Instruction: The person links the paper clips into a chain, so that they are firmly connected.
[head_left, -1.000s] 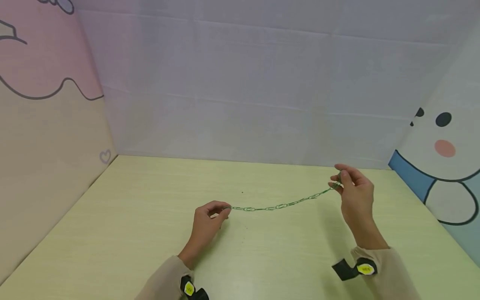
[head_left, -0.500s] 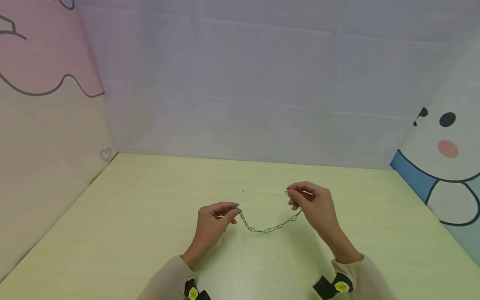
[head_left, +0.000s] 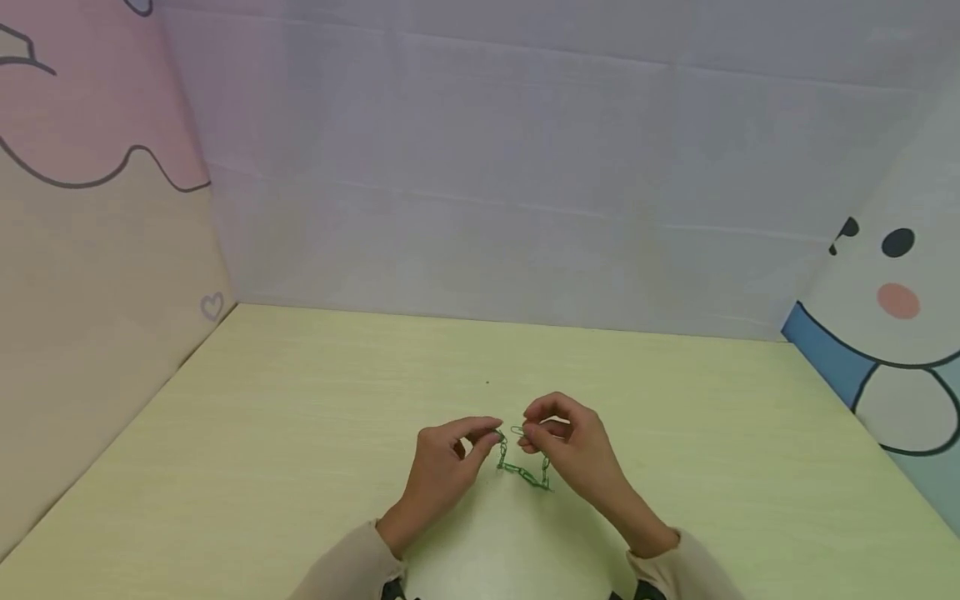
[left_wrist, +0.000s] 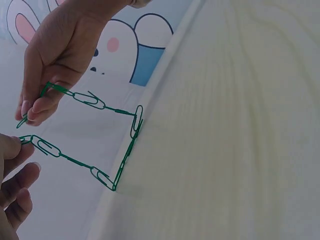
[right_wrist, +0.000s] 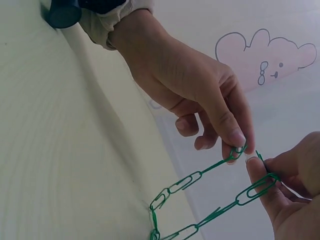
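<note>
A chain of linked green paper clips (head_left: 527, 476) sags in a U between the two hands, its bottom close to the table. My left hand (head_left: 444, 467) pinches one end link between thumb and forefinger. Just to its right, my right hand (head_left: 573, 446) pinches the other end, and a clip's tip pokes out toward the left fingers. The left wrist view shows the chain (left_wrist: 89, 100) with the two ends a small gap apart. In the right wrist view the left hand (right_wrist: 190, 85) holds its end beside the right hand (right_wrist: 295, 180).
The pale wooden table (head_left: 315, 375) spreads around the hands. A plain light wall (head_left: 480, 183) stands at its back, with printed cartoon panels at the left (head_left: 97, 292) and right (head_left: 892, 350). A tiny dark speck (head_left: 487, 382) lies on the table beyond the hands.
My right hand has moved left and nearer, close to the left hand. The left hand has shifted slightly right. The chain, stretched out before, now hangs in a deep loop.
</note>
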